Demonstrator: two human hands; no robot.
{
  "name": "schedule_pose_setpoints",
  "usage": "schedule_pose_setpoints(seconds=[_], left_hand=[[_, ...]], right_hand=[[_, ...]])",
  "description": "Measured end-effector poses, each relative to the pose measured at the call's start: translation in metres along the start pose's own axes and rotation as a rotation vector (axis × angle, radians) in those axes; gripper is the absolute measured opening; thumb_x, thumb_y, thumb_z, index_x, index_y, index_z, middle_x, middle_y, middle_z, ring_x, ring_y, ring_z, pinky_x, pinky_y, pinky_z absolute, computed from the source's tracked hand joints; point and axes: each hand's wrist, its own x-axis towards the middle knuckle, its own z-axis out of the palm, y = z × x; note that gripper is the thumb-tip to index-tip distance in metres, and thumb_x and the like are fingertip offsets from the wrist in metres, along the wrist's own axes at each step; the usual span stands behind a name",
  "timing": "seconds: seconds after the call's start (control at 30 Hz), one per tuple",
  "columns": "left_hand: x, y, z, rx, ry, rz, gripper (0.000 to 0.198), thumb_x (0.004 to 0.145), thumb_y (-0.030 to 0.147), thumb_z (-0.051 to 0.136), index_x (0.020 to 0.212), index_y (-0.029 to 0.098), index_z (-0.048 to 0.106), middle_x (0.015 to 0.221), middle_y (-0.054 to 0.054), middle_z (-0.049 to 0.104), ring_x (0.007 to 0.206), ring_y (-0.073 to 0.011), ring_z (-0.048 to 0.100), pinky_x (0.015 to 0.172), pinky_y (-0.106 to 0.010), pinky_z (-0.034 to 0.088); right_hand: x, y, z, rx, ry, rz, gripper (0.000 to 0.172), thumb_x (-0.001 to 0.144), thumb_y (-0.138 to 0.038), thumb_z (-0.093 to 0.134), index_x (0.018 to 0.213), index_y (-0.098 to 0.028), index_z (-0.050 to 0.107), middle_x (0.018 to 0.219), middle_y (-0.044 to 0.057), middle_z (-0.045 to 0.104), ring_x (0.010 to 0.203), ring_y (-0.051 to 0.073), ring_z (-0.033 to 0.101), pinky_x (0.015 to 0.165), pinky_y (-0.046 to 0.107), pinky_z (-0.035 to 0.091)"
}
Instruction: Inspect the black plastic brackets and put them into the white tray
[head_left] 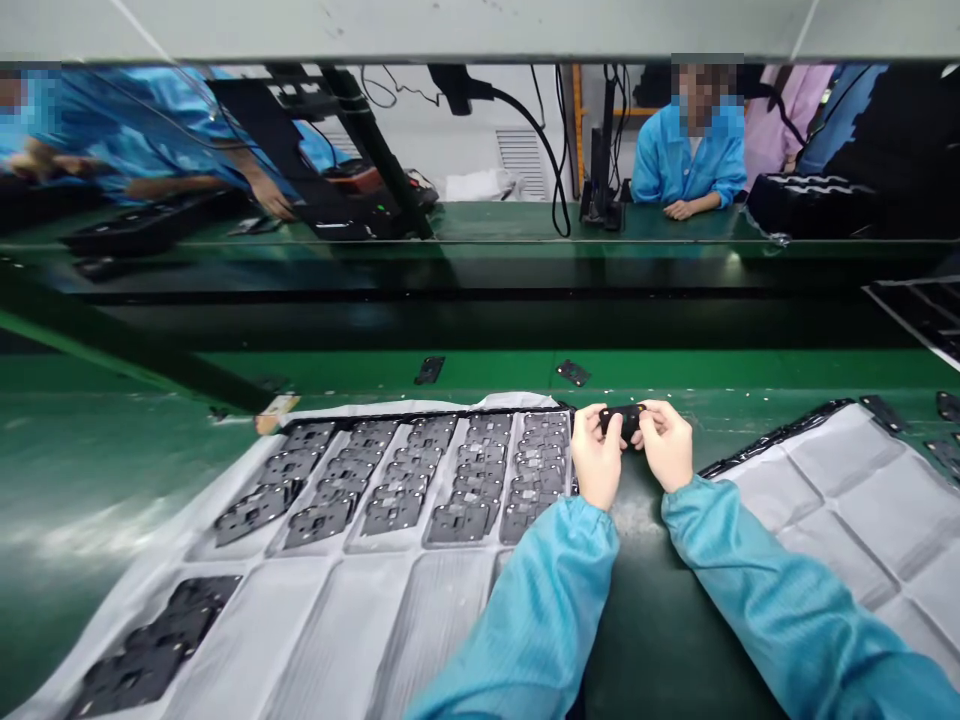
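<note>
One black part [622,421] was held up between the left hand [598,455] and the right hand [667,445], just right of the left tray's [292,620] far right corner. The fingers of each hand were pinched narrowly on it, one hand at either end, thumbs toward the near side. Slipping seemed the likeliest trouble: were one pinch to loosen, or the hands to pull unevenly, the part could drop to the table [637,620] or knock the tray's edge. Its long axis ran left to right, roughly level, from hand to hand; which end was the front could not be told, since fingers covered both. To the left, overlapping parts [395,497] filled the tray's far row, with more in its near left compartment. Two loose parts [430,370] lay beyond, on the far side. A right tray [825,530], pale and divided, lay past the right hand. Far right, a co-worker [686,165] in blue rested an arm on another bench [502,220].
</note>
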Motion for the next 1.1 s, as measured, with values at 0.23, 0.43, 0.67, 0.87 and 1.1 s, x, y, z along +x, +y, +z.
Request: schedule_pose_setpoints(seconds=[0.23,0.43,0.67,0.87,1.1], left_hand=[[0.0016,0.0048,-0.0004,-0.039,-0.009,-0.040,0.036,0.079,0.037,0.065,0.099,0.016,0.044,0.071,0.003,0.057,0.045,-0.0049,0.052,0.041,-0.015,0.041],[0.0018,0.0001,-0.0006,-0.071,-0.018,-0.042,0.038,0.078,0.039,0.066,0.100,0.016,0.044,0.072,0.003,0.058,0.043,-0.0048,0.051,0.040,-0.016,0.041],[0.0028,-0.0006,-0.0021,-0.075,-0.066,-0.048,0.038,0.078,0.039,0.066,0.100,0.017,0.044,0.073,0.003,0.059,0.043,-0.0038,0.050,0.041,-0.016,0.040],[0.0023,0.0013,-0.0013,-0.072,-0.104,-0.042,0.036,0.078,0.039,0.066,0.097,0.017,0.045,0.076,0.001,0.062,0.042,-0.0036,0.050,0.040,-0.016,0.039],[0.0008,0.0003,0.0000,-0.111,-0.128,-0.101,0.039,0.075,0.038,0.068,0.099,0.017,0.045,0.082,-0.002,0.064,0.043,-0.0043,0.052,0.040,-0.017,0.040]], right_hand=[[0.0005,-0.0067,0.0008,0.057,-0.016,0.019,0.029,0.080,-0.040,0.061,0.092,-0.014,0.061,0.058,-0.003,0.058,0.041,0.009,0.051,0.037,0.019,0.045],[0.0004,-0.0081,0.0008,0.114,0.002,0.037,0.031,0.083,-0.045,0.058,0.087,-0.014,0.062,0.053,-0.004,0.055,0.038,0.008,0.050,0.036,0.019,0.042],[0.0026,-0.0043,0.0012,0.170,-0.003,0.060,0.032,0.077,-0.042,0.064,0.091,-0.014,0.065,0.070,0.001,0.063,0.036,0.005,0.046,0.033,0.019,0.036],[0.0024,-0.0100,0.0006,0.210,0.045,0.095,0.030,0.074,-0.042,0.066,0.086,-0.014,0.066,0.072,0.000,0.062,0.034,0.002,0.038,0.031,0.018,0.027],[0.0038,-0.0027,0.0018,0.173,0.121,0.094,0.022,0.074,-0.038,0.065,0.080,-0.016,0.064,0.069,-0.001,0.060,0.040,0.003,0.037,0.034,0.017,0.029]])
